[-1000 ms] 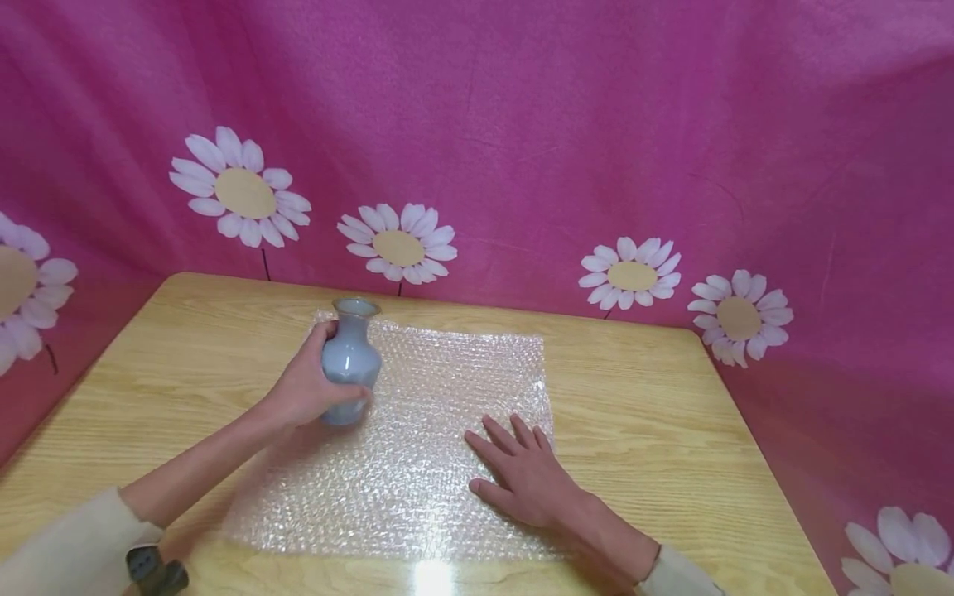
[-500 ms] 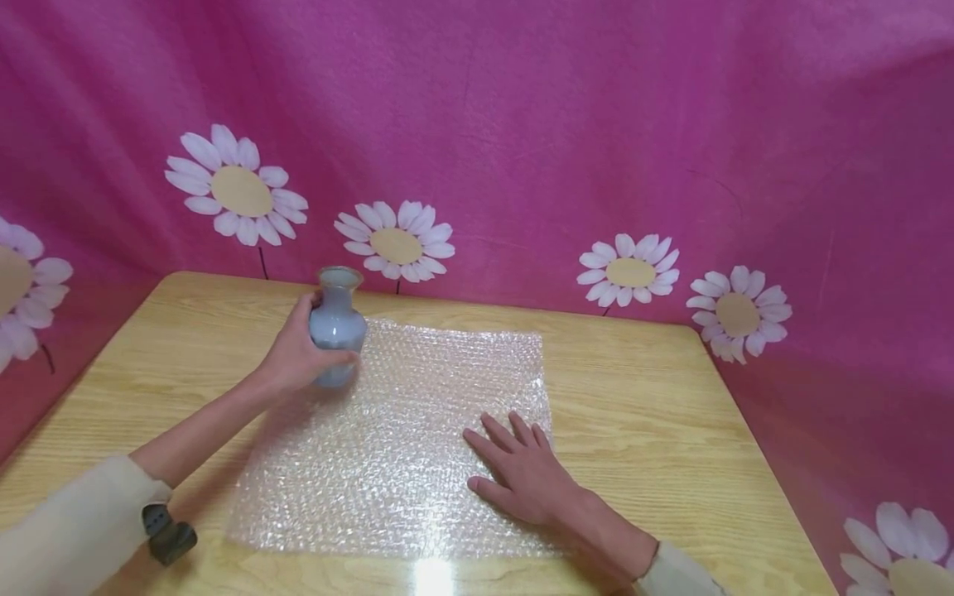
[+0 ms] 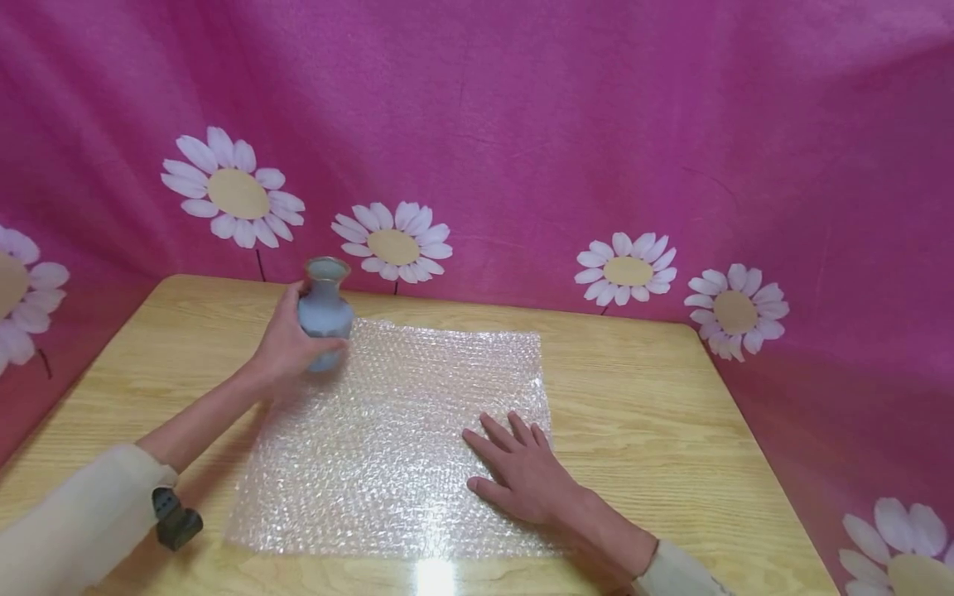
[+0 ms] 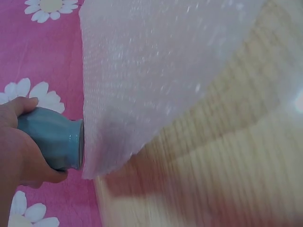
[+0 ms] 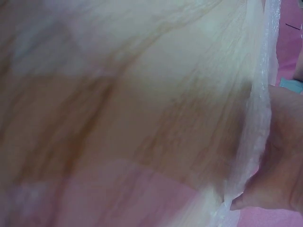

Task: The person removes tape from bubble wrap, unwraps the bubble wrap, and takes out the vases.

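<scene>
A blue-grey glazed vase (image 3: 325,316) with a flared rim is upright in my left hand (image 3: 286,343), which grips it round the body with thumb and fingers. It is held over the far left corner of a sheet of bubble wrap (image 3: 402,430). In the left wrist view the vase (image 4: 49,137) shows its base end, apart from the table. My right hand (image 3: 522,476) rests with spread, straight fingers on the right side of the bubble wrap. In the right wrist view the right hand (image 5: 284,151) shows only in part, beside the wrap's edge (image 5: 258,123).
The bubble wrap lies flat on a light wooden table (image 3: 633,414). A magenta cloth (image 3: 507,149) with large white daisies hangs behind and along both sides of the table. A dark strap device (image 3: 175,520) is on my left wrist.
My left hand has lifted the vase and carried it left and away from me, toward the far left corner of the wrap. My right hand has stayed in place.
</scene>
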### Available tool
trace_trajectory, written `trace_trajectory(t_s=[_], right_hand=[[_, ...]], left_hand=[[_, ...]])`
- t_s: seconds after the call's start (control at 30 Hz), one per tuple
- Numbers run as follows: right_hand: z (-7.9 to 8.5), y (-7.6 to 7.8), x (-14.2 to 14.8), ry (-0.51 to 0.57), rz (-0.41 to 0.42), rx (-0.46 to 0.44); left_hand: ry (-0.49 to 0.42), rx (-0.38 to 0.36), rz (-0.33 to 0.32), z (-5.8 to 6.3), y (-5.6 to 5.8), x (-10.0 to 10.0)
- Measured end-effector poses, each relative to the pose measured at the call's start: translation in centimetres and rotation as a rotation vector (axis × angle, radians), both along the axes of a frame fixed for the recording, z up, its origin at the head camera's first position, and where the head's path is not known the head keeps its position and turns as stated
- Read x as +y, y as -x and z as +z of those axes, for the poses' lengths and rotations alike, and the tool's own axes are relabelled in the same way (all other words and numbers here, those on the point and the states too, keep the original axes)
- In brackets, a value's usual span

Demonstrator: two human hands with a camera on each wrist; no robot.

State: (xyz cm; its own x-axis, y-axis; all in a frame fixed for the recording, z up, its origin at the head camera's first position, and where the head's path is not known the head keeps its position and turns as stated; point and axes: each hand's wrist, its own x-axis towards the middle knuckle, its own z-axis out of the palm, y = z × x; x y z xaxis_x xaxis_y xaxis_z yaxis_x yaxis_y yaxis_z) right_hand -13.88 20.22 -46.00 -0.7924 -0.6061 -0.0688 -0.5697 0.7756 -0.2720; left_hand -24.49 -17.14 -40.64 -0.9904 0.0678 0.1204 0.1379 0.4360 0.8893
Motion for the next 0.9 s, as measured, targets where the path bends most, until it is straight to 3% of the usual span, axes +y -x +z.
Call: trace_trajectory(t_s=[0.23, 0.9], right_hand=[[-0.1, 0.1, 0.0, -0.011, -0.006, -0.006], [-0.2, 0.0, 0.0, -0.012, -0.008, -0.005]], left_hand=[[-0.030, 0.008, 0.023, 0.4, 0.9, -0.6], [0.015, 0.084, 0.141, 1.0, 4.4, -1.3]])
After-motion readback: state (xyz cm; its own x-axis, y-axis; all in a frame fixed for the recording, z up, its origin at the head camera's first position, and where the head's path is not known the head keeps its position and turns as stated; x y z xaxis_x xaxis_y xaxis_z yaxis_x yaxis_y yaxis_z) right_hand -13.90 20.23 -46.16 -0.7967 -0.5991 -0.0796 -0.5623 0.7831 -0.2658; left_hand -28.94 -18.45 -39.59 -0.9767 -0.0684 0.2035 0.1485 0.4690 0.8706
